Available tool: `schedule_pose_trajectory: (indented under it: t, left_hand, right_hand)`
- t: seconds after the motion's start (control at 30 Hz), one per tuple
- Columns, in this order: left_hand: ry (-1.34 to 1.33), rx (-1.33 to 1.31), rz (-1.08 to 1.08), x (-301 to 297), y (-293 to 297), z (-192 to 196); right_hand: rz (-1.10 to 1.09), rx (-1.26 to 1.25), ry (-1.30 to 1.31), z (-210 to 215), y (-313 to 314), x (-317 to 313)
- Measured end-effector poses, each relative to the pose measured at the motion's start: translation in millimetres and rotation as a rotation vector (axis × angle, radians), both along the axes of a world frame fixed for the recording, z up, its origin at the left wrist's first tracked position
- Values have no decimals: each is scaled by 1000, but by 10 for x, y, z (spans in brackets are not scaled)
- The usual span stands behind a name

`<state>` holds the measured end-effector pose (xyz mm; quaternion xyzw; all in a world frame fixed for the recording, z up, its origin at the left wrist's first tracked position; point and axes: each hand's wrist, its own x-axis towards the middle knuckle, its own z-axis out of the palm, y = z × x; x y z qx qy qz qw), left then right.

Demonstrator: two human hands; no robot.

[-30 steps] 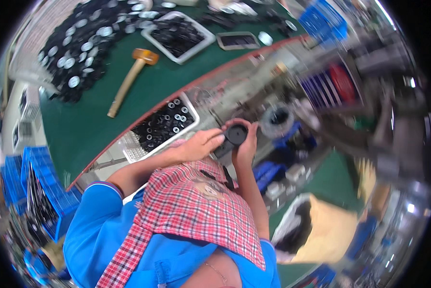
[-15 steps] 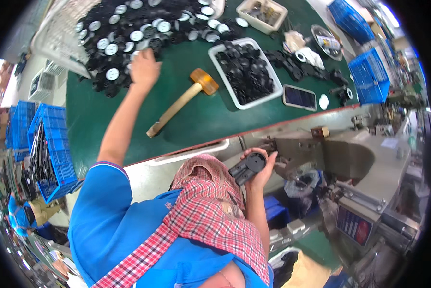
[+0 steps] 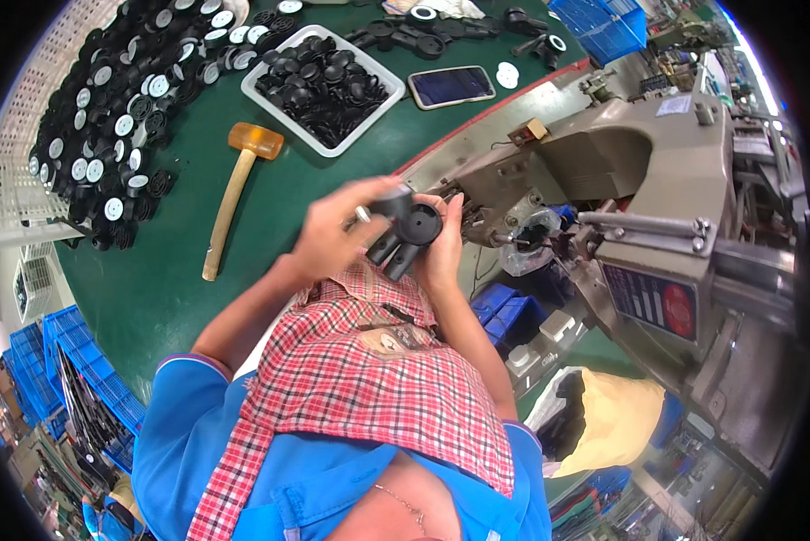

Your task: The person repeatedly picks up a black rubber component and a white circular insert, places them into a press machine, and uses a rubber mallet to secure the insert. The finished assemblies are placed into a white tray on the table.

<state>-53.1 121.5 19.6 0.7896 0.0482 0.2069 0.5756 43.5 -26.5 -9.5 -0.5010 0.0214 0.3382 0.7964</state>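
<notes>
The right hand point(image 3: 439, 257) cups a black round-recessed housing point(image 3: 421, 225) in curved fingers. The left hand point(image 3: 328, 233), fingers bent narrowly, grips a white-edged part point(image 3: 363, 214) beside it.

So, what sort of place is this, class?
Probably a factory assembly workshop: a large grey-brown metal machine stands beside a green-topped table, which bears a white plastic tray of small black parts and a heap of round black-and-white pieces.

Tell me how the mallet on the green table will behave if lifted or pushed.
The mallet likely feels head-heavy, with its bulky orange head at one end of a slim handle. The handle looks wooden, so probably stiff. Pushed near its bare end, it would probably swivel about the head.
</notes>
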Motion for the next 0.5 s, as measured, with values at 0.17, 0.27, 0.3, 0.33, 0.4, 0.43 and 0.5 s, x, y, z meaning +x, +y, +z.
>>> schedule_pose_trajectory:
  t: [0.17, 0.27, 0.3, 0.33, 0.4, 0.43, 0.5]
  left_hand:
    - [-247, 306, -10, 160, -428, -96]
    - [-245, 366, 55, 154, -613, -91]
    - [-244, 380, 56, 149, -662, -97]
    - [-243, 394, 57, 160, -701, -99]
    - [-284, 450, 53, 192, -789, -89]
    - [-305, 465, 40, 206, -826, -59]
    - [-313, 471, 7, 210, -873, -22]
  right_hand:
    - [-99, -209, -353, -2, -215, 30]
    - [-167, -285, -637, 143, -320, 24]
    - [-197, -299, -721, 128, -354, 27]
    - [-227, -315, -804, 123, -384, 34]
    - [-233, -307, -823, 125, -449, 33]
    - [-239, -296, -835, 106, -483, 33]
    - [-230, -289, -853, 102, -549, 44]
